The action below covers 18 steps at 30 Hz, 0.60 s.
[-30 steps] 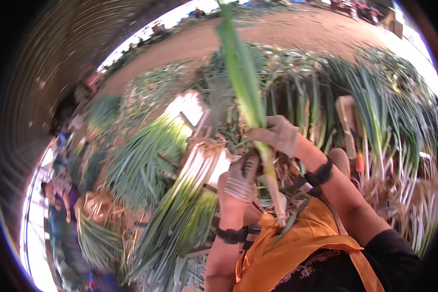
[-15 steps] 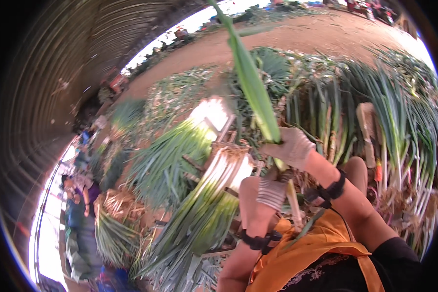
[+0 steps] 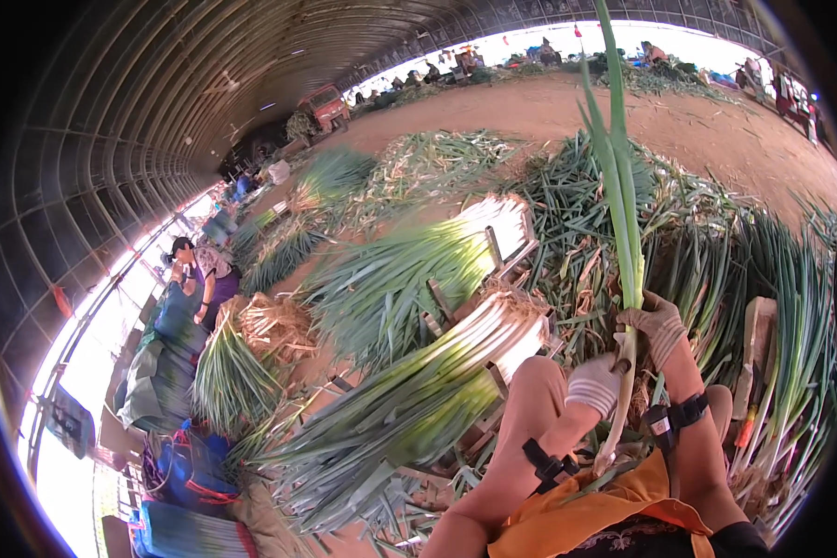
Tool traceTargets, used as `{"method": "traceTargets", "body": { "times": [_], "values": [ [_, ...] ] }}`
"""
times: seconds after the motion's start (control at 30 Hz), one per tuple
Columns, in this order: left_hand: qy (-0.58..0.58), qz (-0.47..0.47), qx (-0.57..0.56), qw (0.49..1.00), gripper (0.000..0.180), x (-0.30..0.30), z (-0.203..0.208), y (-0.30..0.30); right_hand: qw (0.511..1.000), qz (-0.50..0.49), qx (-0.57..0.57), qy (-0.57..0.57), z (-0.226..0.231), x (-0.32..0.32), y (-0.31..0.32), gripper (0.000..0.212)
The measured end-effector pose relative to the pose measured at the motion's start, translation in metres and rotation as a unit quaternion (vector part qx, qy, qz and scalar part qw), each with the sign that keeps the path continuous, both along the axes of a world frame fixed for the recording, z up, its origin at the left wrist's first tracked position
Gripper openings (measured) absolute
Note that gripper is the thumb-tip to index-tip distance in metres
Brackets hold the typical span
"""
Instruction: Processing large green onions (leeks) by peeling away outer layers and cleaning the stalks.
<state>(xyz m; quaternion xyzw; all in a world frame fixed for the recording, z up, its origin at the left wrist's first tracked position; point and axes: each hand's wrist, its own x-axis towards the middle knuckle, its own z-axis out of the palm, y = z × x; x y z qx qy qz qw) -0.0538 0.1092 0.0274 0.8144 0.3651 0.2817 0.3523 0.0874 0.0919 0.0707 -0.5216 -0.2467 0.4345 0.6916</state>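
Closest to me, the person's gloved left hand (image 3: 593, 383) is pinching the pale lower stalk of a long green onion (image 3: 620, 214), fingers clenched on it, and just above it the gloved right hand (image 3: 658, 323) is gripping the same stalk higher up, so the right is nearer the leaves. The onion is standing nearly upright, root end dangling by the orange apron (image 3: 577, 516), green blades pointing straight up. Further out, trimmed bundles are lying across a wooden rack (image 3: 493, 256), with loose heaps (image 3: 437, 153) beyond on the dirt floor (image 3: 716, 130).
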Motion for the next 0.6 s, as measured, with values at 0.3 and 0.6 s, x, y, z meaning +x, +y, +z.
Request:
{"method": "traceTargets", "body": {
  "times": [0.3,0.6],
  "values": [
    [-0.183,-0.120,-0.199,0.955,0.020,-0.008,-0.052,0.016,0.989,0.041,0.059,0.131,-0.026,0.007,-0.013,0.032],
    [-0.292,-0.267,-0.323,0.860,0.014,-0.043,-0.056,-0.018,0.992,-0.060,0.044,0.103,0.000,0.036,-0.005,0.030]
  ]
}}
